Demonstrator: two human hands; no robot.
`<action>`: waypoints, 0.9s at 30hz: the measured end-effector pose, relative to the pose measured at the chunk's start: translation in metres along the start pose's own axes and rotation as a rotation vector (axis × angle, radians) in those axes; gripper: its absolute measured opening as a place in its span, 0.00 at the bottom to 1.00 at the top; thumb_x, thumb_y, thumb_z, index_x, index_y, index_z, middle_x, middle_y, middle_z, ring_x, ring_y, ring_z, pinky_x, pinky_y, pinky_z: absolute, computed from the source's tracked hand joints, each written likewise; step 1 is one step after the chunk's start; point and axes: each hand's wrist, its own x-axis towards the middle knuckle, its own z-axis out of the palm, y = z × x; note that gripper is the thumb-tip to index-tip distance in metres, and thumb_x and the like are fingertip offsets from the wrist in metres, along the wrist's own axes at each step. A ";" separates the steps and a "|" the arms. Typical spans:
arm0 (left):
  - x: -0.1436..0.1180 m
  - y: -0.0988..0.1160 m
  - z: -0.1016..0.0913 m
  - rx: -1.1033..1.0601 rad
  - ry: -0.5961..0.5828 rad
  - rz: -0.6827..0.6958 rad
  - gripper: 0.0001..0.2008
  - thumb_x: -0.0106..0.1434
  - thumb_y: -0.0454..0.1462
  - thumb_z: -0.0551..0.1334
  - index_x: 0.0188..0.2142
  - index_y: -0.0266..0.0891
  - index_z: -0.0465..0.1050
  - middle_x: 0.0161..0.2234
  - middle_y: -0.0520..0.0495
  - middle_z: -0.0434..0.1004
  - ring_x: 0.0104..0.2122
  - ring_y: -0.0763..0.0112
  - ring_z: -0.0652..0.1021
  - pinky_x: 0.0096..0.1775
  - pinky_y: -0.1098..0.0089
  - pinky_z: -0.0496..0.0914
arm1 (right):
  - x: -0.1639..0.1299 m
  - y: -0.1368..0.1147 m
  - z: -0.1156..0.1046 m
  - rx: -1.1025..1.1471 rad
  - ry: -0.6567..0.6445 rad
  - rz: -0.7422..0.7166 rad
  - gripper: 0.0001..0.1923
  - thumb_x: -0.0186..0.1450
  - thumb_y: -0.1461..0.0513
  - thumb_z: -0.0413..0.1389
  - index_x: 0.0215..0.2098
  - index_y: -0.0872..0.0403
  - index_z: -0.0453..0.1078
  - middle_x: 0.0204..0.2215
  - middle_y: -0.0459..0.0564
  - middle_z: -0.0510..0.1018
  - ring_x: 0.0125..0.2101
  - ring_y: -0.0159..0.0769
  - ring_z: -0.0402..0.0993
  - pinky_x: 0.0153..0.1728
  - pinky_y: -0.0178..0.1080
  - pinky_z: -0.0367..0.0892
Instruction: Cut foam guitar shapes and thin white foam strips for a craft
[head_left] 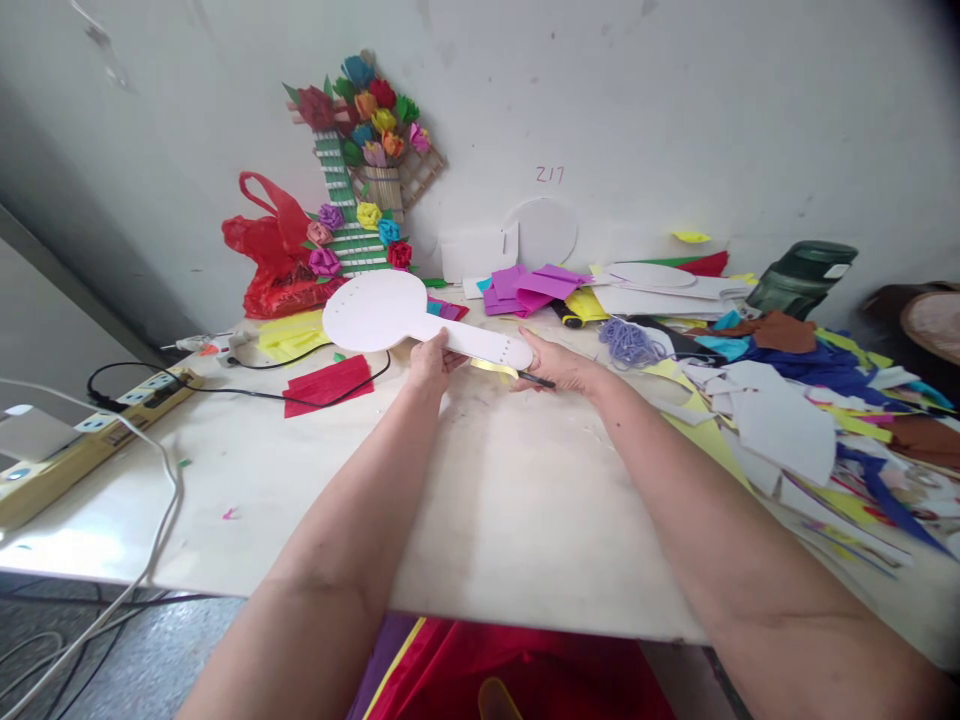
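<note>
A white paddle-shaped board [379, 312], round at its left end with a long handle, is held above the table and tilted. Small dots or holes show near the round edge and near the handle's end. My left hand [433, 364] is closed on the handle's near edge, close to the round part. At the handle's far right tip, my right hand [559, 365] grips the board with the thumb on top. A thin black pen-like stick [536, 380] juts from under that hand. Beneath the handle a yellow strip [493, 368] shows; what holds it is hidden.
Red crepe paper [328, 386] lies left, crossed by a black cable. A yellow power strip [105, 425] stands at the left edge. Paper flowers [375, 120] and a red bag [277, 250] are behind. Paper scraps [780, 420], purple yarn [630, 343] and a dark green bottle [802, 280] lie right.
</note>
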 end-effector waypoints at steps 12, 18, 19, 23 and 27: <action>0.002 0.001 -0.001 -0.004 -0.015 0.017 0.07 0.57 0.33 0.60 0.36 0.32 0.68 0.24 0.45 0.74 0.26 0.66 0.77 0.35 0.64 0.74 | 0.006 0.007 0.002 -0.007 0.022 -0.038 0.60 0.45 0.58 0.65 0.64 0.52 0.30 0.17 0.38 0.70 0.12 0.23 0.57 0.13 0.27 0.53; 0.003 0.002 0.000 -0.033 -0.003 0.007 0.08 0.56 0.33 0.61 0.37 0.33 0.68 0.25 0.45 0.74 0.27 0.66 0.78 0.35 0.64 0.73 | 0.007 0.007 0.003 0.006 0.035 -0.054 0.63 0.43 0.58 0.67 0.64 0.53 0.29 0.17 0.38 0.70 0.13 0.24 0.58 0.14 0.28 0.55; 0.003 0.002 0.000 -0.040 -0.002 0.010 0.08 0.56 0.33 0.60 0.37 0.33 0.68 0.25 0.45 0.74 0.27 0.66 0.78 0.35 0.64 0.73 | 0.006 0.006 0.004 0.016 0.048 -0.051 0.64 0.42 0.58 0.67 0.64 0.53 0.29 0.18 0.39 0.72 0.13 0.25 0.60 0.14 0.29 0.56; 0.004 0.005 0.000 -0.066 0.012 0.004 0.05 0.58 0.32 0.58 0.35 0.33 0.68 0.24 0.46 0.74 0.27 0.68 0.77 0.35 0.65 0.73 | 0.006 0.002 0.008 0.051 0.109 -0.029 0.64 0.41 0.59 0.67 0.64 0.54 0.30 0.22 0.43 0.75 0.16 0.27 0.63 0.14 0.29 0.57; 0.002 0.006 0.000 -0.070 -0.003 0.008 0.03 0.59 0.32 0.57 0.33 0.33 0.67 0.24 0.46 0.74 0.26 0.69 0.77 0.35 0.66 0.73 | 0.008 0.002 0.009 0.047 0.118 -0.036 0.54 0.41 0.60 0.67 0.61 0.51 0.47 0.27 0.46 0.76 0.17 0.25 0.64 0.13 0.27 0.57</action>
